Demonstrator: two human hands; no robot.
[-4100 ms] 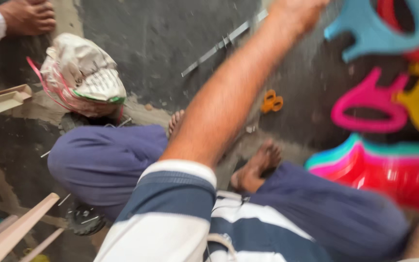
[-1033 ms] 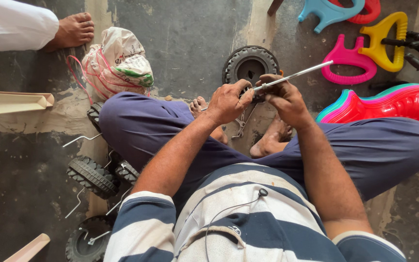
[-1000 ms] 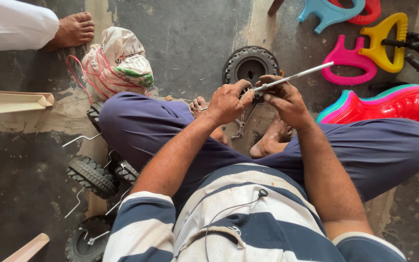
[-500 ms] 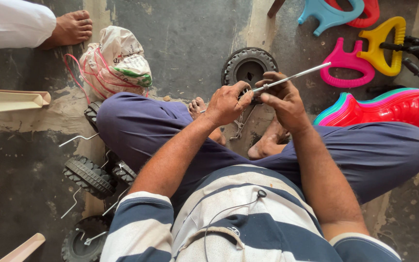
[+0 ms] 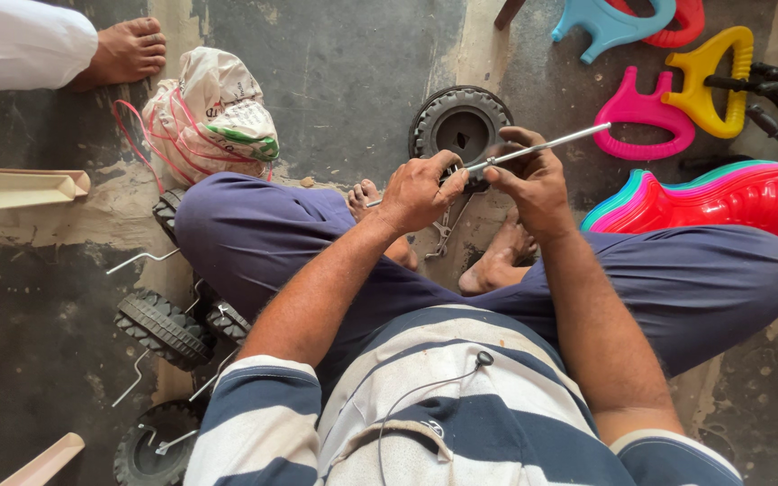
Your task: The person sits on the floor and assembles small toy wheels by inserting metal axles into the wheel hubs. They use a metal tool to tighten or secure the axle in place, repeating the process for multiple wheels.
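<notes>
I sit cross-legged on the floor. My left hand (image 5: 419, 191) and my right hand (image 5: 530, 179) both grip a thin shiny metal rod (image 5: 558, 142) that points up and to the right, above my bare feet. A small metal piece hangs from under my left hand. A black rubber wheel (image 5: 459, 122) lies on the floor just beyond my hands.
Several black wheels with wire axles (image 5: 166, 326) lie by my left knee. A tied plastic sack (image 5: 212, 114) sits at upper left, near another person's foot (image 5: 124, 52). Coloured plastic handles (image 5: 643, 113) and stacked red plastic bodies (image 5: 722, 200) lie at right.
About four seconds ago my right arm reached far forward; now both hands are together on the rod. Over the last second the hands hardly move.
</notes>
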